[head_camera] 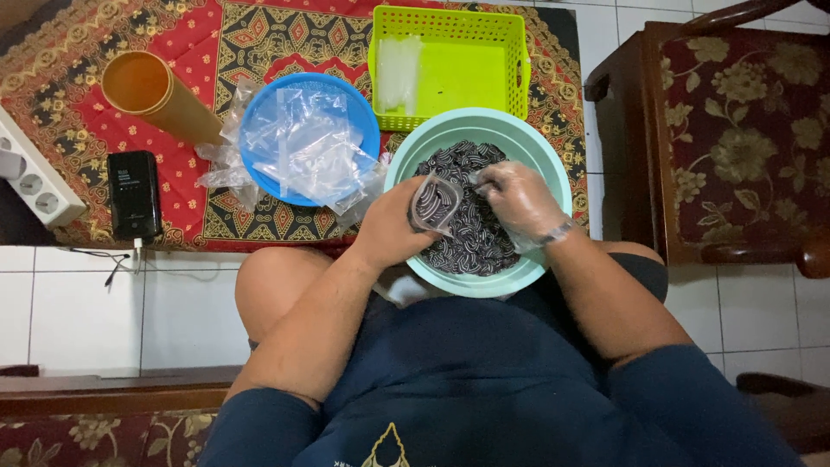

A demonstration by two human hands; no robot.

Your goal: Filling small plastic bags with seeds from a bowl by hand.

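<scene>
A pale green bowl (552, 164) rests on my lap, filled with small black-and-white striped pieces (481, 242). My left hand (393, 227) holds a small clear plastic bag (435, 203) partly filled with those pieces, over the bowl. My right hand (516, 197), in a clear plastic glove, is closed on some striped pieces just right of the bag's mouth.
A blue bowl (259, 121) holds loose clear bags (311, 147). Behind it stand a lime green basket (471, 73) and an orange tube (156, 93) on a red patterned rug. A black device (134, 195) and white power strip (35, 186) lie left. A wooden chair (735, 130) stands right.
</scene>
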